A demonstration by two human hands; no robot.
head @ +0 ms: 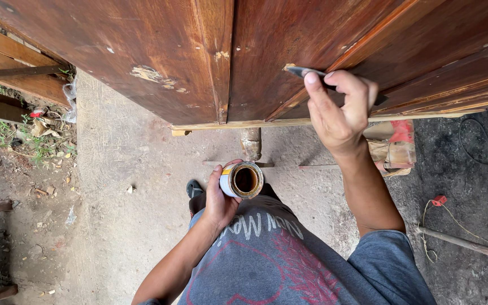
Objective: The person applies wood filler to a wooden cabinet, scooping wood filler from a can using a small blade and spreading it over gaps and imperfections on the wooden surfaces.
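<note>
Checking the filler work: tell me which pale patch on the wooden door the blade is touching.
The small patch at the putty knife tip in the right hand, not the larger patch further left.

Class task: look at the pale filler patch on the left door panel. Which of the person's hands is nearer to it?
Left, narrowly. The left hand holds an open can below and right of the patch. The right hand presses a putty knife to the door, farther right.

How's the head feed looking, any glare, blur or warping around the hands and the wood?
Head view: soft, even daylight, no harsh glare on the wooden panel; right hand with the putty knife and left hand with the open can are sharp; wide-angle lens bends the panel edges; faint shadow under the panel.
</note>
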